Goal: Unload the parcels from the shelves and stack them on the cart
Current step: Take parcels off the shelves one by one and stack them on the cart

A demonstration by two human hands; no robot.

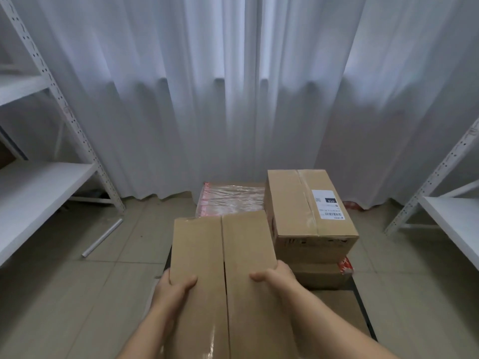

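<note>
My left thumb lies across the top of the long cardboard parcel, with the rest of my left hand wrapped round its left edge; my right hand grips the right edge the same way, thumb on top, fingers hidden beneath. The parcel is plain brown, its flaps meeting in a centre seam under glossy clear tape. I hold it between my hands above the near end of the cart. Just beyond it lie a pink-edged plastic-wrapped parcel and a taped brown box stacked on a flatter box. Its white label reads "010" upside down; the finer print is illegible.
</note>
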